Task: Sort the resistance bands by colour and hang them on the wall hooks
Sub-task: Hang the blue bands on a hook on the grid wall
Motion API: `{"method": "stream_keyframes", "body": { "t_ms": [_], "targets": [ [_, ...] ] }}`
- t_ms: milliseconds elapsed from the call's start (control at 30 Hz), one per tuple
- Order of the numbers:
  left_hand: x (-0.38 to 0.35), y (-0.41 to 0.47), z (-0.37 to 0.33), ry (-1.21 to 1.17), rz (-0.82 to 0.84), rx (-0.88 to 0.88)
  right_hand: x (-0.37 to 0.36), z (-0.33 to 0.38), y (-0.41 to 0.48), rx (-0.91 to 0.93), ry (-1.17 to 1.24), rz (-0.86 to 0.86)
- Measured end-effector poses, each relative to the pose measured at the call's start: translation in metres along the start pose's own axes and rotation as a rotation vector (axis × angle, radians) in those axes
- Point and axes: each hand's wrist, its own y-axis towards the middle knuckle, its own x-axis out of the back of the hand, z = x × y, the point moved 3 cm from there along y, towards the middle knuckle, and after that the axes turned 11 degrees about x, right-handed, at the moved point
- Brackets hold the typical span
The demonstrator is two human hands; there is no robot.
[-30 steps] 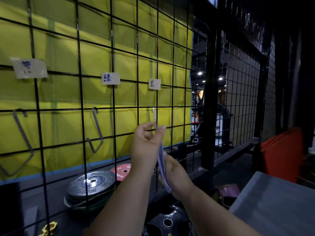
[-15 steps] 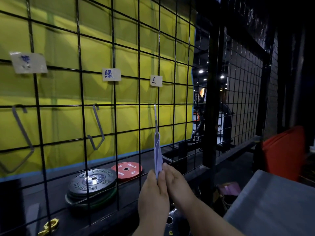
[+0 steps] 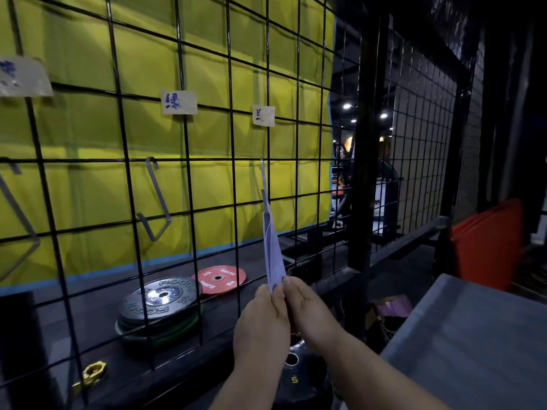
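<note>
A pale blue resistance band (image 3: 272, 250) hangs from the right-hand metal hook (image 3: 264, 184) on the black wire grid (image 3: 124, 137), under a paper label (image 3: 263, 115). Its lower end is pinched between my left hand (image 3: 262, 318) and my right hand (image 3: 307, 306), which meet side by side below it. An empty hook (image 3: 158, 202) hangs under the middle label (image 3: 178, 102). Another empty hook (image 3: 17, 220) is at the far left under a third label (image 3: 22, 76).
Behind the grid lie a stack of dark weight plates (image 3: 159, 306), a red plate (image 3: 218, 278) and a gold collar (image 3: 91, 374). A grey table top (image 3: 473, 344) is at the right, with purple bands (image 3: 390, 304) beside it and an orange mat (image 3: 485, 247) behind.
My left hand dropped from the hook to the band's lower end, where both hands now hold it. The band went from slack in my hands to hanging stretched on the hook.
</note>
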Motion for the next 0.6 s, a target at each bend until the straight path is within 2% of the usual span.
{"method": "stream_keyframes", "body": {
  "t_ms": [367,600],
  "targets": [
    [0.000,-0.002,0.000,0.018,-0.011,0.002,-0.002,0.001,-0.005,-0.054,0.055,0.003],
    [0.000,0.000,0.002,-0.080,0.033,0.010,0.001,0.010,-0.008,-0.063,0.097,0.006]
  ]
}}
